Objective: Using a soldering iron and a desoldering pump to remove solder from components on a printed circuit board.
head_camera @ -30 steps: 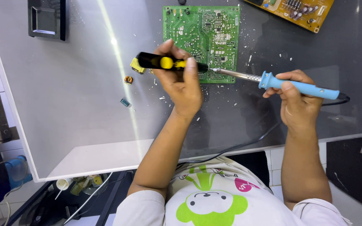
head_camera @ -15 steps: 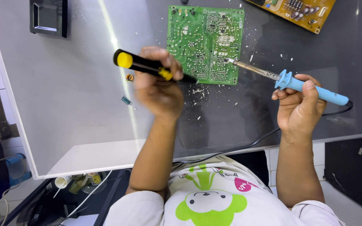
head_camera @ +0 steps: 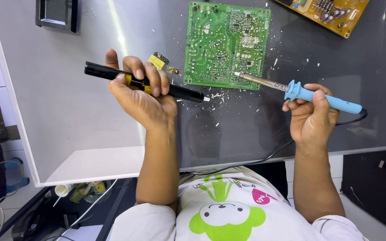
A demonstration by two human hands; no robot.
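Note:
My left hand grips a black and yellow desoldering pump, held level above the grey table with its white tip pointing right, just left of the board's lower edge. My right hand holds a blue-handled soldering iron; its metal tip rests on the lower right part of a green circuit board that lies solder side up. A small yellow component sits on the table just behind my left fingers.
An orange circuit board lies at the far right corner. A black rectangular object sits at the far left. White flecks of debris are scattered near the green board. The iron's black cord runs over the table's near edge.
My left hand moved left and lowered the pump away from the board, levelling it. The soldering iron tip stays at the board's lower right edge.

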